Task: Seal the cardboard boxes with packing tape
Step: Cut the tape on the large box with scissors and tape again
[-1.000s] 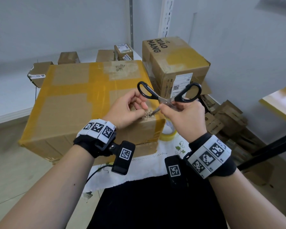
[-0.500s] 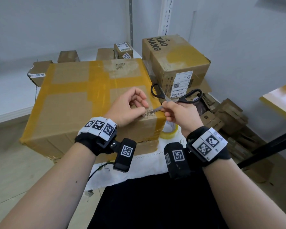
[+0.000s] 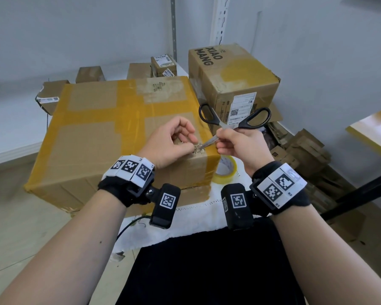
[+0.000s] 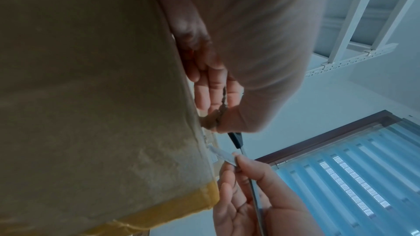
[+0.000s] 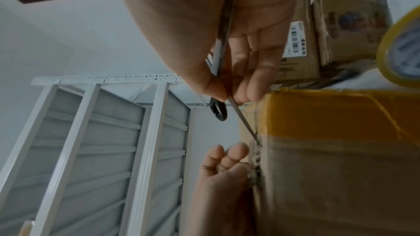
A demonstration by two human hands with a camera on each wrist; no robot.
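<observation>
A large cardboard box (image 3: 92,137) crossed with yellow tape lies in front of me. At its near right top edge there is a ragged, crumpled bit of tape (image 3: 199,148). My left hand (image 3: 174,142) pinches that bit between thumb and forefinger, also seen in the left wrist view (image 4: 213,121). My right hand (image 3: 240,146) grips black-handled scissors (image 3: 233,119) by the blades, with the handles pointing away from me. The blade tip (image 5: 250,132) touches the ragged spot on the box edge (image 5: 341,168). A yellow tape roll (image 3: 226,170) lies on the white cloth beside the box's right corner.
A smaller box (image 3: 229,71) marked XIAO MANG stands behind the right corner of the big box. Several small boxes (image 3: 90,73) sit on the white shelf behind it. Flattened cardboard (image 3: 304,150) is heaped at the right. A white cloth (image 3: 196,216) covers the table's near edge.
The scissor handles drew a little together, then spread again, while the tip stayed at the ragged spot. My left hand kept its pinch on the box edge.
</observation>
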